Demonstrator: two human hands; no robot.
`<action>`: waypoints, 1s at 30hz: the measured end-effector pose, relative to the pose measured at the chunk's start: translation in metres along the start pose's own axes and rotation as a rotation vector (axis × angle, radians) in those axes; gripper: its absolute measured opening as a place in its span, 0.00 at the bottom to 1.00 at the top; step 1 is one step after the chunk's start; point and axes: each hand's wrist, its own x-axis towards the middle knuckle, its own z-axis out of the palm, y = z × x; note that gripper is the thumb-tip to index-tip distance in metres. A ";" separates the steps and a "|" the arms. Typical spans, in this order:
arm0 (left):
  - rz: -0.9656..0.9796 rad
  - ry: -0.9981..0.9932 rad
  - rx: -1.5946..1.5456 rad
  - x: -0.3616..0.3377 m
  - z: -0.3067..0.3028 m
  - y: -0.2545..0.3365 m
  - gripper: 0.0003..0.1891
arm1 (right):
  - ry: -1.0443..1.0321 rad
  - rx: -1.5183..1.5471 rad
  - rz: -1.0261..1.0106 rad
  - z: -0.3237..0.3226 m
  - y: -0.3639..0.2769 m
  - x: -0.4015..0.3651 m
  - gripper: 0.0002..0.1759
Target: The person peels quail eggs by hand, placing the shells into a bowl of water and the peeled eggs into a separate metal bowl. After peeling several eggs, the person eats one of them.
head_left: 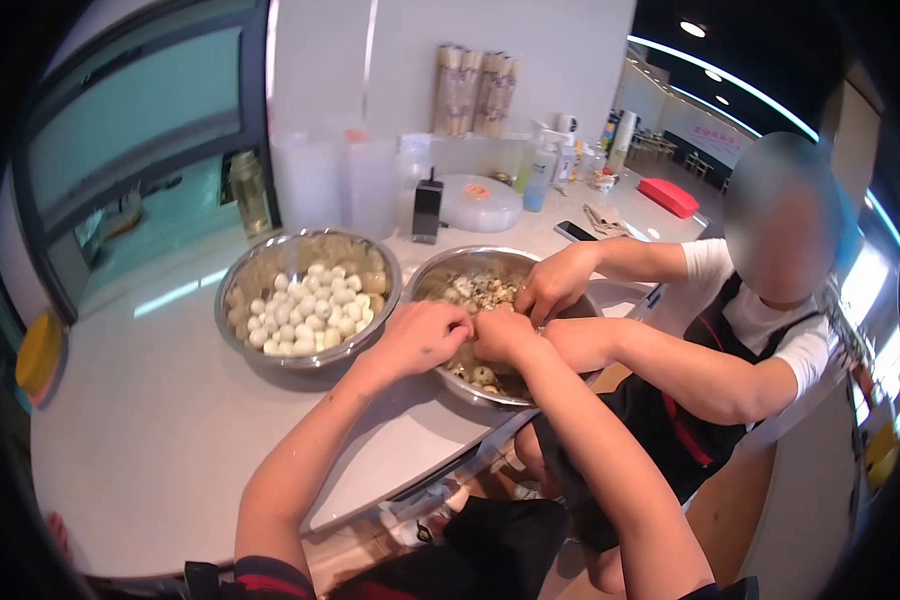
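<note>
My left hand [423, 338] is at the left rim of a steel bowl [455, 392], its fingers curled together. Close beside it, my right hand [502, 334] is over the same bowl with bent fingers. Whatever either hand pinches is hidden behind the fingers. Inside lie broken speckled shells [485, 290] and some small speckled eggs [484, 376], which look like quail eggs. To the left stands a second steel bowl [232, 340], holding many small peeled white eggs [313, 310].
A co-worker's hands [555, 285] reach into the shell bowl from the right. Behind it on the counter [150, 440] are a black device [427, 210], a round translucent container [480, 203], a phone [575, 232], pump bottles [540, 175] and a red tray [668, 197].
</note>
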 end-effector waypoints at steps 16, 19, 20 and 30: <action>0.084 0.121 0.020 0.000 0.011 -0.002 0.13 | -0.015 0.289 -0.206 0.032 0.027 0.016 0.19; 0.072 0.085 0.040 0.002 0.008 -0.003 0.12 | -0.005 0.407 -0.188 0.020 0.024 0.005 0.23; 0.081 0.089 0.025 0.003 0.009 -0.004 0.12 | 0.023 0.414 -0.215 0.021 0.025 0.004 0.24; 0.127 0.066 -0.039 0.006 0.005 -0.007 0.11 | 0.019 0.269 -0.181 0.031 0.030 0.011 0.17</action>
